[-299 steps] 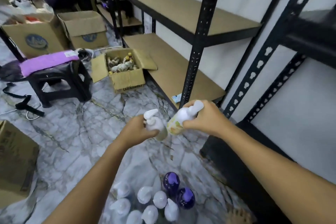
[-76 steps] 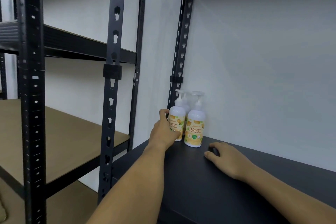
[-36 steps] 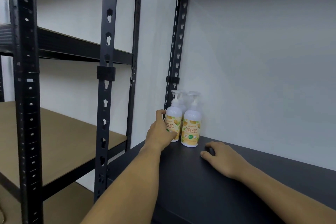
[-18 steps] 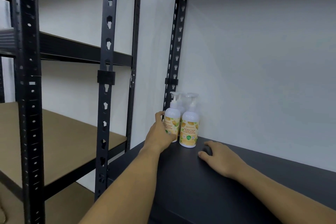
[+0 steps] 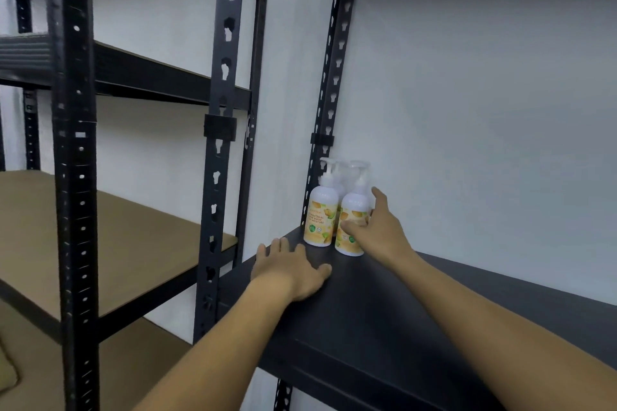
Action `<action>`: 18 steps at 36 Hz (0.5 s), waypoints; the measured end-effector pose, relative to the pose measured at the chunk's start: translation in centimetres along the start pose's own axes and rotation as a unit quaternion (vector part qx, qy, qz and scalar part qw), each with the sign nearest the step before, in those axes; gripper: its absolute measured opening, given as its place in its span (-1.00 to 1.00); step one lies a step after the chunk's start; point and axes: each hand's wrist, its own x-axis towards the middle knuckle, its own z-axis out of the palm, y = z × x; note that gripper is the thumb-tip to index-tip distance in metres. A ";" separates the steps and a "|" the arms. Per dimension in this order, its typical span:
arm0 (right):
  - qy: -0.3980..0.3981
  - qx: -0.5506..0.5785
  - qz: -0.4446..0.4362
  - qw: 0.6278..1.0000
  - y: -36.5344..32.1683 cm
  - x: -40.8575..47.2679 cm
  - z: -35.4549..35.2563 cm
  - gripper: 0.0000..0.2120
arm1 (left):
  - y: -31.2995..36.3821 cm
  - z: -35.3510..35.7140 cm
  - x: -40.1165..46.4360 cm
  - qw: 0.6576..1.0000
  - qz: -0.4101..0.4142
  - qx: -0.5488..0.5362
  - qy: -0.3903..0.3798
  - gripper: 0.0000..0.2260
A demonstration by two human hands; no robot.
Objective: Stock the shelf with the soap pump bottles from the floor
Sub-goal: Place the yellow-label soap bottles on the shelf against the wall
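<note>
Two white soap pump bottles with yellow fruit labels stand upright in the back left corner of the dark shelf. The left bottle stands free. My right hand grips the right bottle, with the thumb across its label and a finger up its right side. My left hand rests flat on the shelf in front of the bottles, fingers straight, holding nothing. A further pump head seems to show behind the pair, mostly hidden.
A black perforated upright rises just left of the bottles. Two more uprights stand further left. A brown shelf board lies lower on the left. The white wall backs the dark shelf, which runs on to the right.
My left hand has let go of the left bottle and dropped flat onto the shelf. My right hand has lifted off the shelf and taken hold of the right bottle.
</note>
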 end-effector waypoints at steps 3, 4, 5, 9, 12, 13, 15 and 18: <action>0.022 -0.014 0.008 1.000 0.4 0.1 0.6 -0.18 | -0.1 0.0 -0.2 1.000 0.004 0.002 0.003 -0.27; 0.023 -0.022 0.007 0.999 0.6 0.1 0.7 -0.18 | -0.1 0.0 -0.2 1.000 0.005 0.004 0.005 -0.27; 0.022 -0.031 0.006 0.999 0.8 0.2 0.8 -0.18 | -0.1 0.0 -0.2 1.000 0.006 0.005 0.007 -0.27; 0.024 -0.060 0.005 0.998 1.6 0.2 1.2 -0.18 | -0.2 0.2 0.0 1.000 0.007 0.004 0.012 -0.26; 0.024 -0.066 0.000 0.998 2.1 0.3 1.5 -0.18 | -0.2 0.2 0.0 1.000 0.009 0.006 0.012 -0.27; 0.025 -0.071 -0.001 0.997 2.1 0.3 1.5 -0.16 | -0.2 0.2 0.0 1.000 0.008 0.007 0.012 -0.27; 0.029 -0.080 -0.007 0.996 2.2 0.4 1.5 -0.15 | -0.2 0.3 0.1 1.000 0.007 0.005 0.012 -0.27; 0.040 -0.090 -0.020 0.995 2.2 0.4 1.7 -0.19 | -0.2 0.4 0.2 1.000 0.005 0.004 0.014 -0.27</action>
